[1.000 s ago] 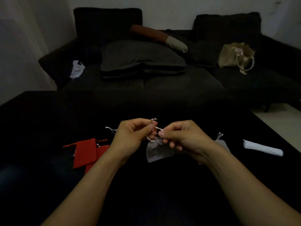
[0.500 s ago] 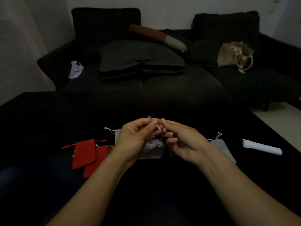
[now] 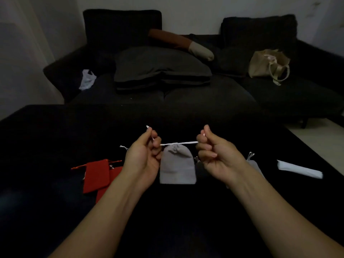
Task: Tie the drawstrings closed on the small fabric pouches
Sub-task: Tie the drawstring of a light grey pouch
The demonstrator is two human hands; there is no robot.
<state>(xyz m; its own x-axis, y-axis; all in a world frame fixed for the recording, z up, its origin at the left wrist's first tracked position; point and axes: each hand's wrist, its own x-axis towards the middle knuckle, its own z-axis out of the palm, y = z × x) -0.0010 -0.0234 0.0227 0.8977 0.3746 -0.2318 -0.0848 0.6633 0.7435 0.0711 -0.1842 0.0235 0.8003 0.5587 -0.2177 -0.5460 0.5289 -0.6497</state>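
At frame centre the grey pouch is hung upright, mouth up; its drawstring, seemingly knotted, is pinched taut horizontally by the left hand and right hand.

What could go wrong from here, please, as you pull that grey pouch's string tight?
The left hand and right hand pinch only the string ends, so one could slip free. The grey pouch hangs from the string and might swing. Dim light may hide whether the knot seats.
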